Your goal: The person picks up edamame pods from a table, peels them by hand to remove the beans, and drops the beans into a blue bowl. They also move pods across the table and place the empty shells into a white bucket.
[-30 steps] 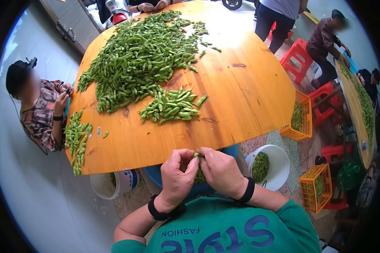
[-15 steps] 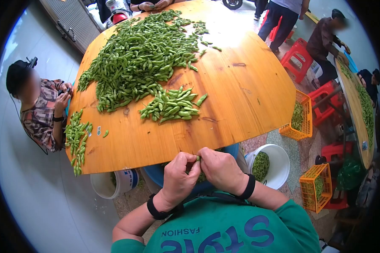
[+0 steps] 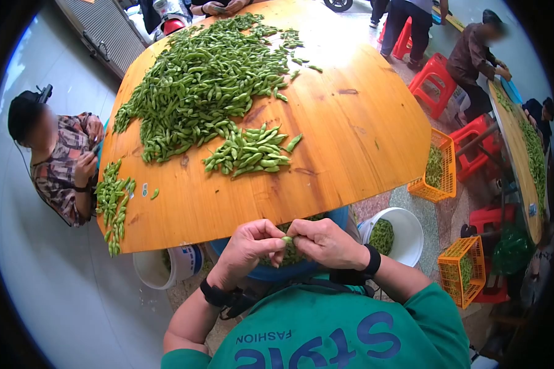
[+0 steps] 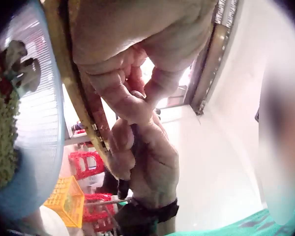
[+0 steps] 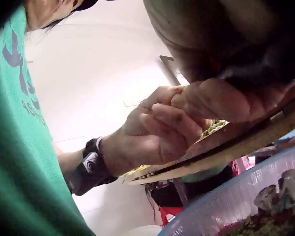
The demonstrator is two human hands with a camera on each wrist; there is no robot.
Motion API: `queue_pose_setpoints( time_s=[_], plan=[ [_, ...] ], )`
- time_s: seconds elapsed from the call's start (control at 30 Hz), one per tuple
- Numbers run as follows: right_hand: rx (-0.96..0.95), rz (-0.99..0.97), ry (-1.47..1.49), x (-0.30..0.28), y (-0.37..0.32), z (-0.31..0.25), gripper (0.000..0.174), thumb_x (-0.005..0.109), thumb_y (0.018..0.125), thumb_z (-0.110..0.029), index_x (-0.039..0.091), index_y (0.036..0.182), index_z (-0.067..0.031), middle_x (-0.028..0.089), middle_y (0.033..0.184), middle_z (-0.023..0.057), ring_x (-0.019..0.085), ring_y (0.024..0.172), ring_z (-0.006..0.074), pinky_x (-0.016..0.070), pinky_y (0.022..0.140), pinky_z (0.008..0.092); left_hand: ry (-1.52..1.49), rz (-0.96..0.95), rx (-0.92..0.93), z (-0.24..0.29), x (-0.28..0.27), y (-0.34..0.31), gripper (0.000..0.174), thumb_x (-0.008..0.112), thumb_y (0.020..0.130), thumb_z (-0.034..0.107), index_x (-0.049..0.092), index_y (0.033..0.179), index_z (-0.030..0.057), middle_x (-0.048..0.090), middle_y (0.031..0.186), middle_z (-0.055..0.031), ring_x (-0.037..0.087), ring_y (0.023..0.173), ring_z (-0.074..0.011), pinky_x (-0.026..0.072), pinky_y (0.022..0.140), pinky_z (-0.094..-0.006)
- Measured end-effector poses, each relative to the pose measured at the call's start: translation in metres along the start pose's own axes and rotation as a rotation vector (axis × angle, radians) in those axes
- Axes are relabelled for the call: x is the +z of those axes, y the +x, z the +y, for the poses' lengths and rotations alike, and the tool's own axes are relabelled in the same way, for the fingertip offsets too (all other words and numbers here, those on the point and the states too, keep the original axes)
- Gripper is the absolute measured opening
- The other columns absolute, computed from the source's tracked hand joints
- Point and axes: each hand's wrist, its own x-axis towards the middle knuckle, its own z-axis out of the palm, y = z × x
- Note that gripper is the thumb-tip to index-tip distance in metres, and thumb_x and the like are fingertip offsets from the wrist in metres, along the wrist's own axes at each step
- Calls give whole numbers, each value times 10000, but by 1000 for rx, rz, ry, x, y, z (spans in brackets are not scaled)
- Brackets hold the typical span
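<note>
In the head view my left hand (image 3: 246, 249) and my right hand (image 3: 329, 243) meet in front of the table edge. Both pinch one small green soybean pod (image 3: 287, 239), thumbs and forefingers at its ends. Something dark and slim (image 4: 123, 187) shows along the right fingers in the left wrist view; I cannot tell what it is. A blue basin (image 3: 338, 216) with green contents sits below the hands, partly covered by them. On the wooden table (image 3: 363, 154) lie a large heap of pods (image 3: 191, 86) and a smaller pile (image 3: 249, 154).
More pods (image 3: 112, 206) lie along the table's left edge, near a seated person (image 3: 68, 163). White buckets (image 3: 412, 240) stand on both sides below the table. Orange crates (image 3: 431, 192) and red stools (image 3: 434, 80) stand at the right, by another table (image 3: 520, 166).
Both hands have turned, with wrists and forearms spread wider, and the pod shows more plainly between the fingertips. The seated person's hands have parted. A standing person at the back has shifted right.
</note>
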Motion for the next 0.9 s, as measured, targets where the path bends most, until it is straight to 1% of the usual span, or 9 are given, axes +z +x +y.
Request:
queue_pose_setpoints(
  time_s=[0.07, 0.23, 0.4, 0.5, 0.57, 0.7, 0.73, 0.77, 0.9],
  plan=[
    [96, 10, 14, 0, 0, -1, 87, 508, 901, -20, 571, 942, 24, 546, 639, 121, 562, 576, 180, 460, 561, 317, -73, -25, -45, -2, 1, 0, 108, 654, 905, 49, 590, 973, -5, 643, 785, -63, 636, 679, -131, 529, 604, -252],
    [-14, 123, -126, 2, -1, 1, 93, 519, 915, -49, 576, 936, 23, 561, 638, 123, 558, 568, 194, 457, 555, 322, 244, 165, 227, -8, 15, -3, 123, 624, 937, 68, 598, 1042, 10, 650, 862, -38, 636, 707, -113, 530, 657, -238],
    [-1, 169, -104, 5, -2, -10, 91, 550, 911, -62, 589, 921, 19, 568, 638, 116, 559, 567, 179, 452, 546, 319, 88, 132, 166, -5, 16, -4, 119, 614, 946, 72, 598, 1046, 11, 658, 870, -46, 642, 727, -110, 537, 671, -240],
    [63, 191, -80, 4, -3, -14, 124, 586, 904, -102, 589, 884, 20, 616, 705, 199, 631, 625, 292, 490, 585, 366, 63, 149, 175, -7, 20, -5, 123, 612, 947, 72, 601, 1050, 5, 658, 870, -49, 642, 737, -108, 535, 674, -238],
    [55, 220, -78, 5, -2, -9, 116, 599, 893, -93, 595, 881, 22, 614, 695, 187, 621, 601, 261, 487, 572, 347, 134, 194, 198, -11, 24, -4, 126, 610, 949, 71, 603, 1052, -2, 654, 866, -48, 638, 741, -105, 532, 673, -235],
    [65, 234, -82, 8, -3, -9, 102, 602, 884, -83, 596, 881, 18, 616, 698, 185, 625, 598, 262, 488, 568, 347, 673, 297, 563, -16, 28, -3, 124, 615, 942, 63, 629, 1028, -26, 640, 859, -49, 612, 731, -98, 505, 663, -225],
    [9, 251, -92, 9, -3, -7, 88, 593, 888, -70, 600, 883, 18, 596, 665, 136, 581, 580, 190, 468, 551, 317, 766, 313, 635, -14, 29, -3, 115, 627, 928, 49, 642, 1008, -32, 631, 848, -53, 599, 723, -96, 488, 654, -218],
    [-48, 269, -101, 11, -2, -6, 77, 583, 891, -56, 604, 885, 18, 575, 632, 87, 537, 561, 118, 448, 534, 287, 766, 313, 635, -13, 29, -4, 115, 627, 928, 49, 642, 1008, -32, 631, 848, -53, 599, 723, -96, 488, 654, -218],
    [-71, 281, -79, 11, -3, -7, 70, 589, 887, -53, 611, 880, 13, 567, 627, 84, 520, 556, 110, 434, 526, 282, 343, 238, 390, -11, 29, -7, 126, 620, 939, 58, 646, 1030, -25, 617, 833, -37, 599, 738, -96, 494, 663, -224]
  ],
)
